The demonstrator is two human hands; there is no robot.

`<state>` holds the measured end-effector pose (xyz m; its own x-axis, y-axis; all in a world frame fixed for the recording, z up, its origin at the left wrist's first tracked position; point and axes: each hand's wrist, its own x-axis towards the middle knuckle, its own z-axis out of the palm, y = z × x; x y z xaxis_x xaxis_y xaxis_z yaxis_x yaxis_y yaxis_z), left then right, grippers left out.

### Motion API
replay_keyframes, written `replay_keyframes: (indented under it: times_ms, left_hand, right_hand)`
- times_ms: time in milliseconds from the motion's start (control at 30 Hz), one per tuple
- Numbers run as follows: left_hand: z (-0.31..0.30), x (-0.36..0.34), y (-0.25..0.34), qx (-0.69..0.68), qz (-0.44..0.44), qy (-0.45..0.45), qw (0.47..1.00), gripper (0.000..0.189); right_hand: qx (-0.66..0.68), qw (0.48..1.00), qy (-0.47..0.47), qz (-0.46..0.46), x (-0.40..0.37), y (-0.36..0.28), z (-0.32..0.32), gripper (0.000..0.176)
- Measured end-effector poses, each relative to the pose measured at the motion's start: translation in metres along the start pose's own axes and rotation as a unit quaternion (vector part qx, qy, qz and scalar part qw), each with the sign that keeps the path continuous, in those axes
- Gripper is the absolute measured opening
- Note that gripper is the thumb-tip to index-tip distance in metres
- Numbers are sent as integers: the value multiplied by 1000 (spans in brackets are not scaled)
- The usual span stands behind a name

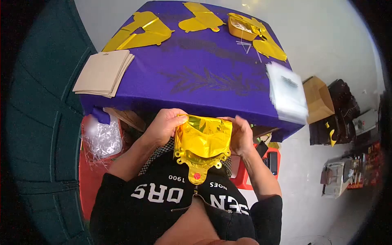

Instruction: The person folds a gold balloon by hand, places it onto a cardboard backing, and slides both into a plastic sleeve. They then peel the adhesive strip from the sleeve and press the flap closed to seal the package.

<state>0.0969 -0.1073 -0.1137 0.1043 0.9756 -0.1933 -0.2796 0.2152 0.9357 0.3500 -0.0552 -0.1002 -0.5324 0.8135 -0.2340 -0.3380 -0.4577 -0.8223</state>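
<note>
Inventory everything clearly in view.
cloth: one, purple, centre
folded foil: one, gold, lower centre
flat foils: three or more, gold, cloth's far side
tray: one, yellow, far right
paper stack: one, beige, cloth's left
sleeve stack: one, translucent, cloth's right
strands: one heap, white, lower left
panelling: one, teal, far left
box or bag: one, brown, right of cloth
left hand: one, bare, pinching folded foil's left edge
right hand: one, bare, at folded foil's right edge

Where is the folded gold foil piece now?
Near the head view's centre, the folded gold foil piece is between the left hand and right hand, nearer than the purple tablecloth.
</note>
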Motion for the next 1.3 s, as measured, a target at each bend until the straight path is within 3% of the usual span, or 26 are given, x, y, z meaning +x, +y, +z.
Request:
replay_keyframes:
  times_ms: [67, 100, 233, 367, 500, 633, 667, 767, 900, 1000, 1133, 1300]
  left_hand:
    - [5, -1, 7, -5, -1, 1, 1000, 18]
    - [3, 1, 7, 5, 1, -4, 1000, 18]
    - [2, 1, 20, 7, -10, -18, 1000, 18]
    - [1, 7, 28, -107, 34, -71, 991, 22]
    - [19, 7, 46, -279, 29, -111, 953, 50]
    - [19, 8, 53, -115, -12, -92, 989, 44]
    - [20, 8, 54, -128, -1, -77, 989, 32]
    - [15, 16, 57, -119, 18, -62, 991, 32]
    - [15, 22, 68, -103, 63, -46, 992, 34]
    - [18, 25, 73, -99, 91, -41, 990, 33]
    - [19, 27, 79, -108, 91, -39, 989, 31]
    - [19, 25, 87, -208, 39, -81, 974, 34]
  right_hand:
    - [-14, 996, 81, 39, -2, -8, 12, 43]
    - [-197, 980, 37, 1, 10, -10, 4, 38]
    - [-169, 985, -4, 13, 10, -16, 3, 19]
    - [-188, 982, -27, -17, 24, -32, 5, 20]
    - [-228, 972, 1, -52, 28, -62, 28, 21]
    - [-231, 966, -19, -117, 48, -70, 23, 21]
    - [-231, 966, -11, -117, 51, -72, 22, 22]
    - [-196, 971, 17, -134, 50, -76, 36, 31]
    - [-224, 971, 40, -72, 44, -81, 36, 44]
    - [-303, 952, 10, -52, 35, -81, 37, 38]
    - [-245, 967, -21, -63, 42, -79, 28, 20]
    - [-221, 970, -23, -103, 48, -77, 30, 18]
